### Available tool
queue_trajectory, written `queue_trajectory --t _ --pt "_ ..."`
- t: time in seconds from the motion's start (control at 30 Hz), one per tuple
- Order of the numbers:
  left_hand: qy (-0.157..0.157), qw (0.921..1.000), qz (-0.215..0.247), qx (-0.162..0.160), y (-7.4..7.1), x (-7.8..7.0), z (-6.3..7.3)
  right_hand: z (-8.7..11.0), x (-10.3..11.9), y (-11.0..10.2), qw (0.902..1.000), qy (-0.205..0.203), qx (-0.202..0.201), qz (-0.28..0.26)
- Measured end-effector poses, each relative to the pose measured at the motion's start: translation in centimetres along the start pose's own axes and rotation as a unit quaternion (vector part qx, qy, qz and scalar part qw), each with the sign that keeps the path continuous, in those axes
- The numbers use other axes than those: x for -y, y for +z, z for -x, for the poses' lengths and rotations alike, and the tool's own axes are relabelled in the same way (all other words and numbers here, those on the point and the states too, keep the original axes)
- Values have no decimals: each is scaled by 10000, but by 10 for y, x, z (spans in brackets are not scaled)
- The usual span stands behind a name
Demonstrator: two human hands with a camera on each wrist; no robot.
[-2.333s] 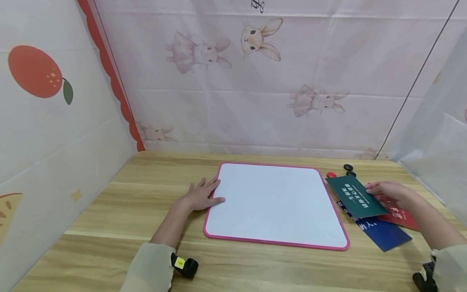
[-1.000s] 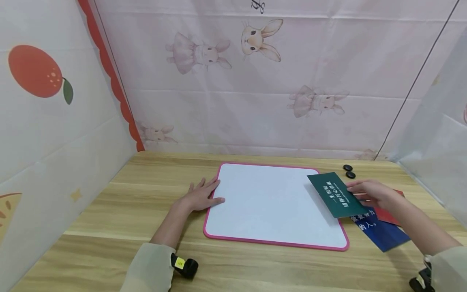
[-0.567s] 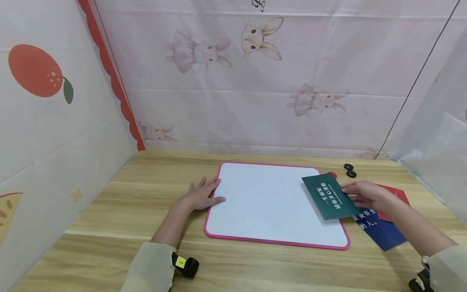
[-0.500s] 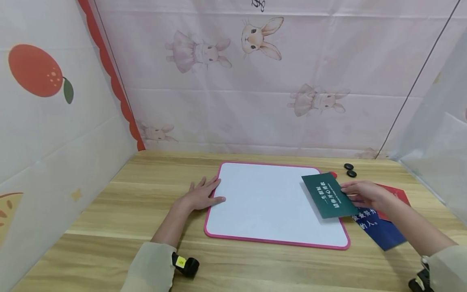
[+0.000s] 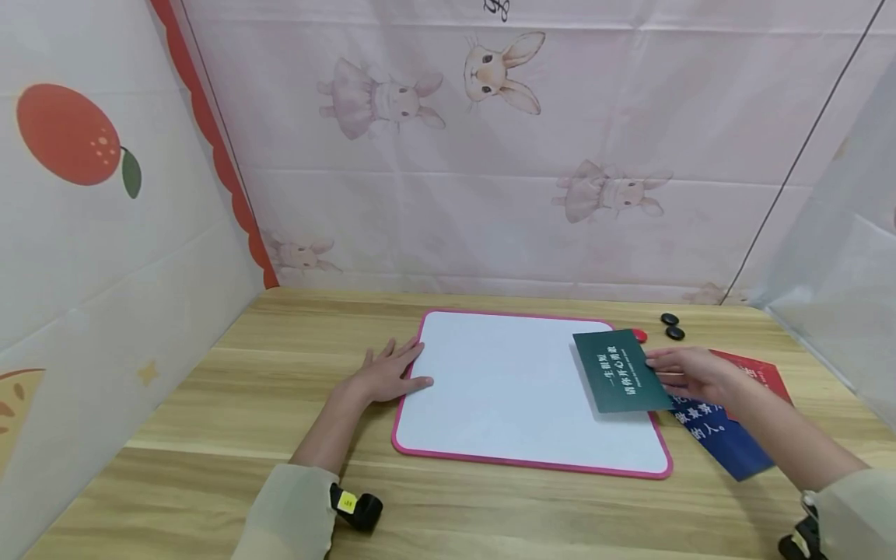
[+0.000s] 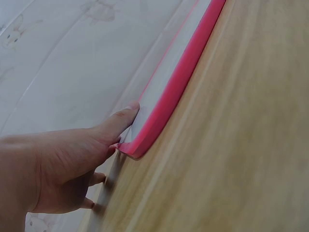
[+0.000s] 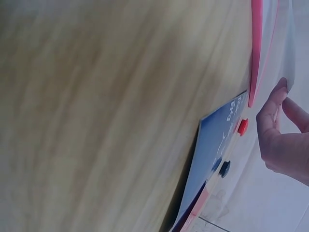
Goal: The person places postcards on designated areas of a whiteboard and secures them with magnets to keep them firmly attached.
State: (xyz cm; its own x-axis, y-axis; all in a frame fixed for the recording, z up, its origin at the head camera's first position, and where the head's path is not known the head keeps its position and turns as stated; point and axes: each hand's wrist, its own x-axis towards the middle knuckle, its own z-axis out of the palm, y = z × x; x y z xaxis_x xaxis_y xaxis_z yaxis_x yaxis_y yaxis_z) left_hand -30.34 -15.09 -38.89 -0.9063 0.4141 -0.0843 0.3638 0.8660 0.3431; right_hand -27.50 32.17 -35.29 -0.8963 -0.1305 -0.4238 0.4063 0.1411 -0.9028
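Note:
A whiteboard (image 5: 518,397) with a pink frame lies flat on the table. My left hand (image 5: 385,377) rests at its left edge, fingers spread, the thumb lying on the white surface. In the left wrist view, that thumb (image 6: 123,118) touches the board near a corner. My right hand (image 5: 689,369) pinches a green card (image 5: 616,373) with white writing by its right edge. The card hangs over the right part of the board and casts a shadow there. In the right wrist view, the thumb and fingers (image 7: 275,99) grip the card's pale underside (image 7: 289,53).
A blue card (image 5: 728,443) and a red card (image 5: 763,377) overlap on the table under the right forearm. A red magnet (image 5: 639,335) and two black magnets (image 5: 672,326) sit behind them, right of the board. Printed cloth walls (image 5: 455,218) enclose the table (image 5: 266,373).
My right hand has carried the green card leftward, from above the blue and red cards to above the board's right side, turning it slightly. My left hand has stayed put.

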Motion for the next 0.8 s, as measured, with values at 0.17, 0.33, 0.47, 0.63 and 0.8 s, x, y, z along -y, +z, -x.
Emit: queue_trajectory --t 0.17,0.33,0.47,0.63,0.8 --pt "-25 10000 -5 0 0 0 0 -1 0 5 9999 5 4 -125" --pt "-21 10000 -20 -1 0 0 0 -2 0 10 9999 29 43 -152" --pt "-15 10000 -11 -9 0 0 0 -2 1 14 9998 59 20 -190" --pt "-12 10000 -4 -17 0 0 0 -2 1 18 9997 96 -72 -218" --pt "-14 10000 -16 -21 0 0 0 -4 0 21 9995 95 -145 -251"
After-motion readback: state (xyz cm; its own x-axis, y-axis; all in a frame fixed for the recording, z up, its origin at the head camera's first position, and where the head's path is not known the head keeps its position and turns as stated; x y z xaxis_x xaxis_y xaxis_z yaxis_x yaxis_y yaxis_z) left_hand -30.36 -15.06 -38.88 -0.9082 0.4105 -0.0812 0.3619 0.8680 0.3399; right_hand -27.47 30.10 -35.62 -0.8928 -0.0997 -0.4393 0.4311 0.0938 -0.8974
